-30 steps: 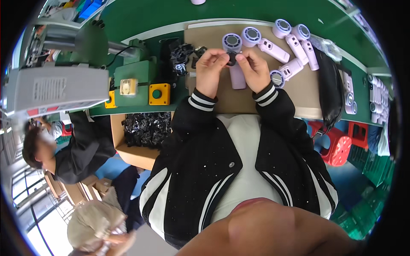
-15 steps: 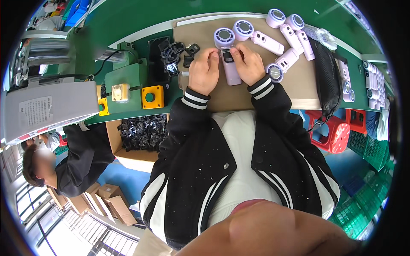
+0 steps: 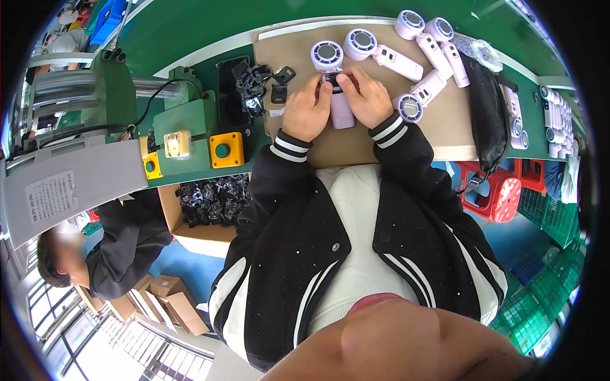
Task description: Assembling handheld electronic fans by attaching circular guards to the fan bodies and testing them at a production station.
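Observation:
A lilac handheld fan [image 3: 342, 113] lies on the brown mat, its round head pointing away from me. My left hand [image 3: 306, 109] grips it from the left at the neck, thumb on the dark panel there. From the right, my right hand [image 3: 368, 101] closes around the same neck with its thumb pressed by the panel. Both thumbs partly cover this panel. Left of my left hand lie small black square covers [image 3: 279, 94] and a heap of black glossy pieces [image 3: 253, 89]. A second fan [image 3: 399, 62] rests just beyond my right hand.
More lilac fans [image 3: 435, 56] lie at the right of the brown mat [image 3: 451, 136], beside a black mesh pouch [image 3: 488, 120]. At left stands a green press fixture with a yellow button box [image 3: 227, 150]. Below it is a carton [image 3: 197, 236] of black parts. A co-worker [image 3: 121, 254] is at lower left.
My thumbs have come inward over the fan's dark panel, covering more of it. The fan's head has shifted slightly left.

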`<state>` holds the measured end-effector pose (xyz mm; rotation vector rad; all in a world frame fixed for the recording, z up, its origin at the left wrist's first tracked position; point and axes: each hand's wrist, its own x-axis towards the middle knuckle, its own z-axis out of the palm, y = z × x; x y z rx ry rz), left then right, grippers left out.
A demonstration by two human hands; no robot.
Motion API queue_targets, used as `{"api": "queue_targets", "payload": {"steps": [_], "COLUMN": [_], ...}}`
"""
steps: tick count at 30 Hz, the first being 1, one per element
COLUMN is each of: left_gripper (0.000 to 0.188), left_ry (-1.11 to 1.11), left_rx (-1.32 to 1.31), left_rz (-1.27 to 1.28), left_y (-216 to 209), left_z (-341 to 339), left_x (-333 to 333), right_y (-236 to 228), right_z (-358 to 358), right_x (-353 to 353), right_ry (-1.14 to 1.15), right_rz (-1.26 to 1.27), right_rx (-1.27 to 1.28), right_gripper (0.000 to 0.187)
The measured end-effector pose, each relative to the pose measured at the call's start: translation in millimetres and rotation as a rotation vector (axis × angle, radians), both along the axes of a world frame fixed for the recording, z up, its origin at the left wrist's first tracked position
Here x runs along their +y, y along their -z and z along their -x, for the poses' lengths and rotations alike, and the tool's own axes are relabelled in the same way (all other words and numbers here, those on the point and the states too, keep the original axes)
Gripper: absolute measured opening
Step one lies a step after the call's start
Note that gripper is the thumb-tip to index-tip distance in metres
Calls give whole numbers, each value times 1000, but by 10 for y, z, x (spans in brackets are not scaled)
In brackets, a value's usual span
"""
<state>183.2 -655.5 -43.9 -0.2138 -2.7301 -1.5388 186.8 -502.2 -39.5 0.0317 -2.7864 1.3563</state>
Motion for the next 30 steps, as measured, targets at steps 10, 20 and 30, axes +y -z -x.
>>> {"api": "queue_targets", "payload": {"steps": [10, 20, 30], "left_gripper": [31, 25, 22], "left_ry": [28, 140, 132], "left_rx": [271, 436, 221], "left_rz": [-332, -442, -563], "left_y": [-51, -639, -772], "left_z": [-47, 39, 1185], "left_x": [86, 115, 188], "right_y": [-95, -519, -867], "right_z": [-44, 26, 424], "right_x": [-104, -72, 502], "right_ry": [-99, -241, -44], "right_rz": [754, 909, 586], "right_rx": [142, 276, 465], "right_gripper": [28, 28, 44]}}
